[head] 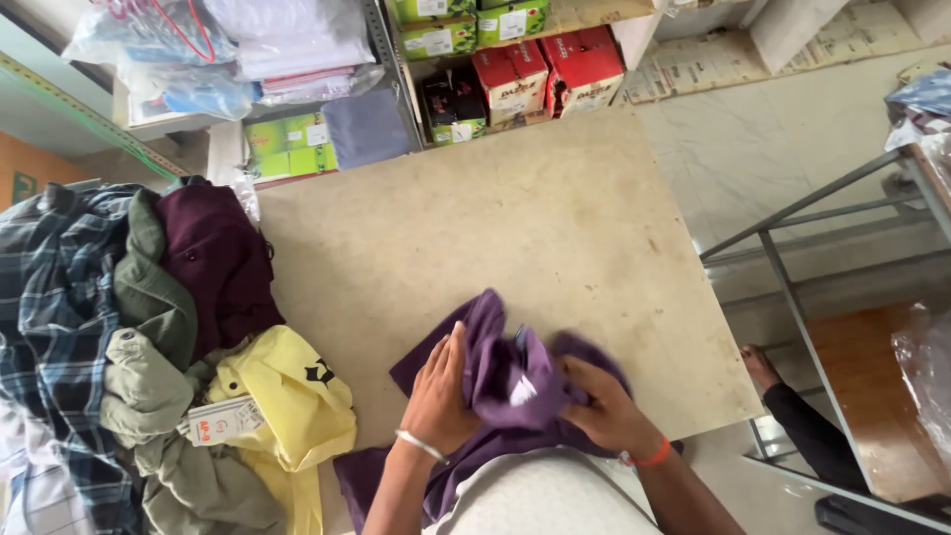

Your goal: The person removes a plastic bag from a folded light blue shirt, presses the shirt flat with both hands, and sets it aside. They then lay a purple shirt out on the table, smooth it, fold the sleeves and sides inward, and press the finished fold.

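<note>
Purple garment [495, 372] lying at the near edge of the worktop [555, 228], soft knit-looking cloth bunched into folds, long axis running from near left to far right. Left hand [441, 396] lying flat and open on its left part, fingers extended, pressing rather than pinching. Right hand [604, 411] curling over a raised fold on the right, fingers partly hidden in the cloth, apparently gripping it. Both hands touching the garment, neither clearly nearer. Further left, yellow garment [287, 391] with a paper tag [226, 421], then olive, maroon and plaid clothes heaping up. Worktop itself being pale, matt, speckled and flat. At the far side, red and green boxes [515, 59] sitting on shelves.
</note>
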